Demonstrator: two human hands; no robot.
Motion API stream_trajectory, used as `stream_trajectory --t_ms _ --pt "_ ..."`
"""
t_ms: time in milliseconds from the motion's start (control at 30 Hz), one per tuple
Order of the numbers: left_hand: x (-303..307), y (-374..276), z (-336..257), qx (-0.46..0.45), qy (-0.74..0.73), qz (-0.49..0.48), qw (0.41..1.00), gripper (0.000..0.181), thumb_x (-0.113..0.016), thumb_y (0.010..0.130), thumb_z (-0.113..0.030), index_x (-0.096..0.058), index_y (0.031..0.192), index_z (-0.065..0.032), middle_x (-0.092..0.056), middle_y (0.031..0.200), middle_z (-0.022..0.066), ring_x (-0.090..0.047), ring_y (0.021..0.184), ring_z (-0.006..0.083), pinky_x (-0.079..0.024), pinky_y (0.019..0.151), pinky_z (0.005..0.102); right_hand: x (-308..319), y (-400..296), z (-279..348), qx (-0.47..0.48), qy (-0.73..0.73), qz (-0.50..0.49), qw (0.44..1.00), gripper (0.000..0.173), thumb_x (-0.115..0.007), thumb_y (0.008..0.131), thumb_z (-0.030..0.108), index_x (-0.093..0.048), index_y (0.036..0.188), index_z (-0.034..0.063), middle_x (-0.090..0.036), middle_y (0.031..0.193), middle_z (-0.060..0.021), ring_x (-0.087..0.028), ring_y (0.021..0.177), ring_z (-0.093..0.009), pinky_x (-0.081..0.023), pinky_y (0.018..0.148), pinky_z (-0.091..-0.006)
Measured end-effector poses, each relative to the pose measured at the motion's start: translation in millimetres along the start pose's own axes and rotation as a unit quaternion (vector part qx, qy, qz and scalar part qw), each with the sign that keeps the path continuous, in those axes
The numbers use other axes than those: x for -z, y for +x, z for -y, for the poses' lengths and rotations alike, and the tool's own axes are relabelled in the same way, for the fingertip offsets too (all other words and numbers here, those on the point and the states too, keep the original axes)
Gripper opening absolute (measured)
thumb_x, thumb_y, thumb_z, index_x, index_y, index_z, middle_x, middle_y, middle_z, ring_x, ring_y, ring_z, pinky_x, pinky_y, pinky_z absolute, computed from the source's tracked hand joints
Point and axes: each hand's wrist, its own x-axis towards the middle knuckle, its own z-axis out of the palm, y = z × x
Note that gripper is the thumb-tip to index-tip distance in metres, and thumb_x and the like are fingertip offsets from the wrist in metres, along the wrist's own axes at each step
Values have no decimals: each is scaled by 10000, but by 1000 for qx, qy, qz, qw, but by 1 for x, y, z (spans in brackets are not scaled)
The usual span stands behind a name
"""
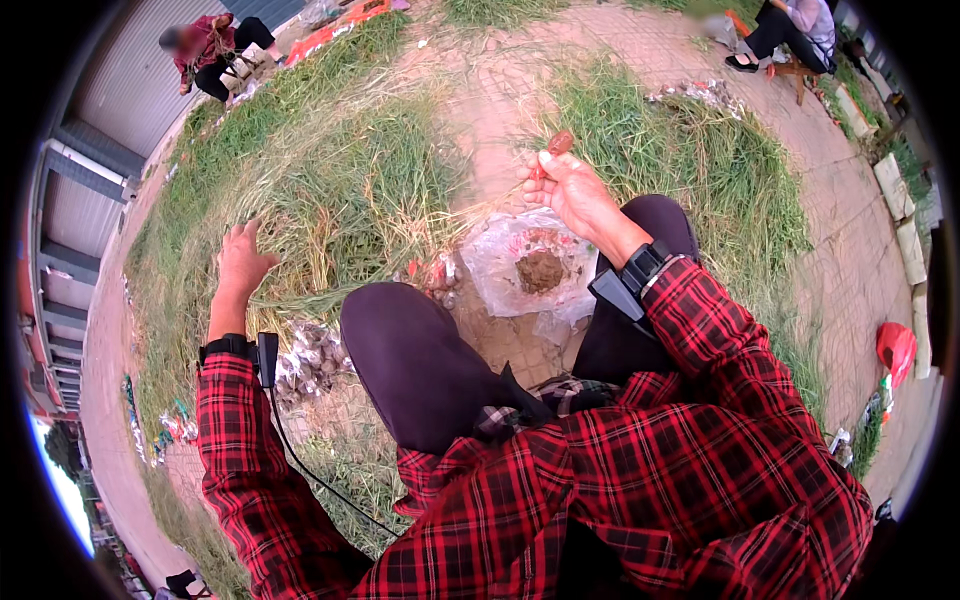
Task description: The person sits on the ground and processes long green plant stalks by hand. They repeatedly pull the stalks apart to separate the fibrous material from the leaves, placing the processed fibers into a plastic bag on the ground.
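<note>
My right hand is raised above a plastic sheet, its fingers closed on a small red plastic bundle with a rounded top. The crumpled clear sheet lies on the paving in front of my knees and bears a mound of brown soil. Out to the left, my left hand is spread over a heap of cut grass, with nothing seen in it. Several small plastic-wrapped bundles are piled beside my left knee, and a few more lie between the grass and the sheet.
Another grass heap lies ahead on the right, with small wrapped bundles behind it. One person sits at the upper left, another at the upper right. A red bag and pale blocks are at the right.
</note>
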Motion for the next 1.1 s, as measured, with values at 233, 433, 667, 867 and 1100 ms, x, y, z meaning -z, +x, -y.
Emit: stream_trajectory --t_ms 233,433,667,867,1100 --pt "5 -5 -227 -225 -367 46 901 799 -814 718 -305 -471 1384 -26 -546 1326 221 -508 1271 300 -381 1083 394 -17 0 -12 -6 22 25 999 244 -516 1018 264 -590 1015 32 -651 946 -89 -626 825 -169 -548 781 -346" --pt "-46 -3 -319 -250 -488 251 798 453 -762 755 -98 -606 1166 10 -592 686 25 -574 579 136 -485 580 300 -4 -3 -3 6 75 75 994 270 -487 1029 249 -568 1054 -7 -639 998 -131 -617 815 -195 -541 750 -343" --pt "-47 -13 -247 -206 -428 209 855 252 -736 802 -225 -699 947 -22 -584 655 33 -532 589 128 -454 572 311 20 -1 17 47 146 60 986 232 -516 1018 259 -578 1003 36 -644 970 -111 -622 777 -165 -557 745 -344" --pt "-11 -21 -179 -162 -359 167 904 340 -757 775 -255 -699 1003 -10 -671 816 165 -625 739 236 -501 754 369 24 -1 25 56 169 51 983 175 -547 1003 231 -585 980 61 -651 932 -93 -643 821 -182 -567 754 -341" --pt "-14 -36 -127 -169 -245 101 949 422 -805 750 -257 -691 1053 14 -688 867 200 -644 782 306 -503 784 390 42 4 28 87 198 18 976 168 -559 996 217 -608 957 61 -664 934 -100 -643 833 -187 -557 790 -361"
